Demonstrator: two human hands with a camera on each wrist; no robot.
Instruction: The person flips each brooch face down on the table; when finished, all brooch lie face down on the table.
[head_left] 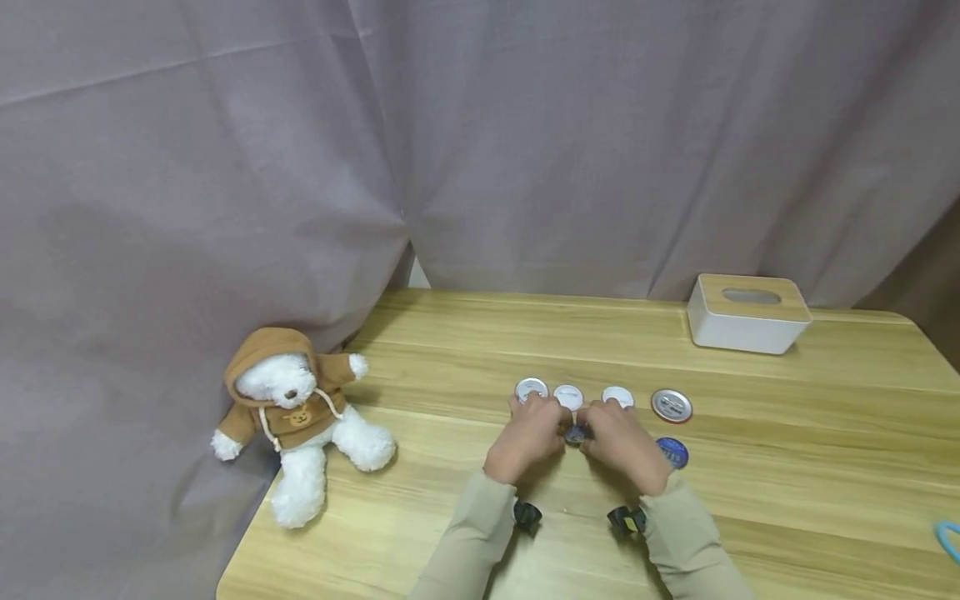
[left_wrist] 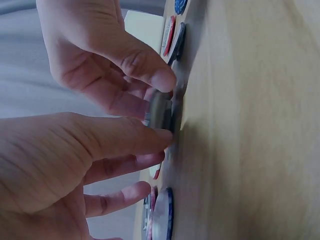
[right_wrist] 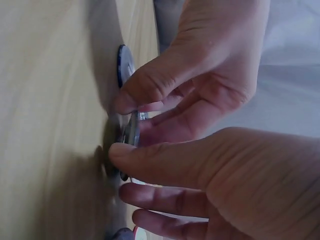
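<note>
Between my two hands, low over the wooden table, is a small dark button badge (head_left: 575, 435). My left hand (head_left: 531, 435) pinches its left side with thumb and fingers, and my right hand (head_left: 622, 442) pinches the right side. In the left wrist view the badge (left_wrist: 160, 111) is seen edge-on between both thumbs. The right wrist view shows the badge (right_wrist: 131, 134) tilted, its lower face partly covered by fingers. Just beyond the hands lie a silver-backed badge (head_left: 532, 387), a white badge (head_left: 568, 397) and another pale badge (head_left: 618, 394), partly hidden by the right hand.
To the right lie a silver-backed badge with a red rim (head_left: 672, 406) and a blue badge (head_left: 673, 452). A tissue box (head_left: 748, 314) stands at the back right. On the left sits a white teddy bear (head_left: 300, 417) in a brown hoodie. Grey curtain (head_left: 525, 150) hangs behind the table (head_left: 420, 358).
</note>
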